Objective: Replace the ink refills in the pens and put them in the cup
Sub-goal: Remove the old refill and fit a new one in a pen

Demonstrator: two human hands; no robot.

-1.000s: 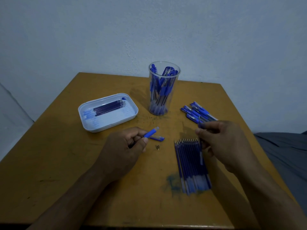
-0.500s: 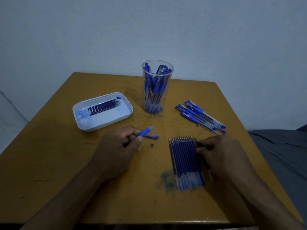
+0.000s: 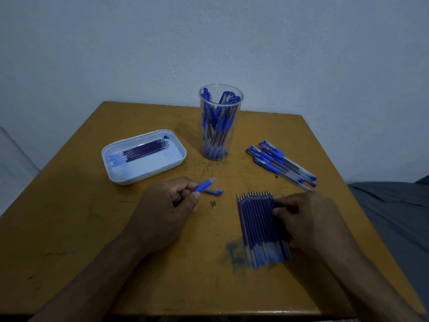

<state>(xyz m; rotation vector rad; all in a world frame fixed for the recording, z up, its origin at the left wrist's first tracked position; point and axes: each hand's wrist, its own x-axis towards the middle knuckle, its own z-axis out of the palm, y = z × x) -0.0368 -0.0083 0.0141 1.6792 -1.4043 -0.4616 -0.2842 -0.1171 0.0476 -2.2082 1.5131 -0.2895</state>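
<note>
A pen barrel (image 3: 204,185) is gripped by the left hand (image 3: 162,210); the right hand (image 3: 308,219) pinches the refill row (image 3: 262,228). One refill should be separated cleanly. The cup (image 3: 219,122) stands at twelve o'clock.

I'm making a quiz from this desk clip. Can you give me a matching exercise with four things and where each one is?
Things:
1. Capped pens
2. Used refills
3. Pen barrel
4. Brass tip

Places:
A. lying in the white tray
B. held in the left hand
C. loose on the table between the two hands
D. piled right of the clear cup

Pairs: 1-D, 2-A, 3-B, 4-C
</note>
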